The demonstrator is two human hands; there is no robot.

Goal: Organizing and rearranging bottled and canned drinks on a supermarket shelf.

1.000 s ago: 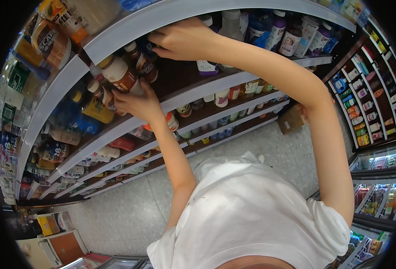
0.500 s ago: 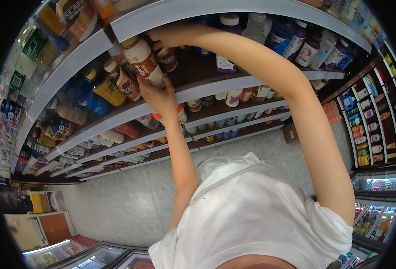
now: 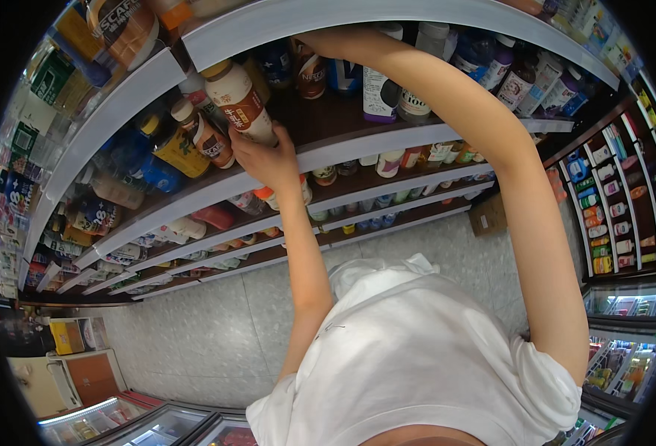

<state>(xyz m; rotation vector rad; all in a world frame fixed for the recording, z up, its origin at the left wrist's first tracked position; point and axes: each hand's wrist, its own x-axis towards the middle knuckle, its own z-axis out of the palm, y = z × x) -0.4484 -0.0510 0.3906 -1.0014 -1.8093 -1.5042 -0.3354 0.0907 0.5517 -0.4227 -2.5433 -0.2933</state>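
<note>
My left hand (image 3: 267,160) grips the bottom of a cream bottle with a brown label and tan cap (image 3: 235,100). The bottle is tilted at the front edge of the dark upper shelf (image 3: 343,145). Just left of it stand a smaller brown-labelled bottle (image 3: 203,137) and a yellow-labelled one (image 3: 176,149). My right arm stretches far up into the same shelf bay. Only the wrist end of my right hand (image 3: 319,41) shows below the white shelf rim above (image 3: 283,18), and its fingers are hidden. A dark brown bottle (image 3: 309,70) and a white and purple bottle (image 3: 376,93) stand just under that wrist.
Several lower shelves of drinks (image 3: 358,201) run down toward the grey tiled floor (image 3: 216,334). A cardboard box (image 3: 488,215) sits on the floor by the shelf end. A rack of small goods (image 3: 610,186) stands on the right, with glass-topped chests (image 3: 157,427) at the lower left.
My right hand has gone from resting on bottles at the shelf front to deep inside, out of sight. My left hand has raised the cream bottle higher up the shelf.
</note>
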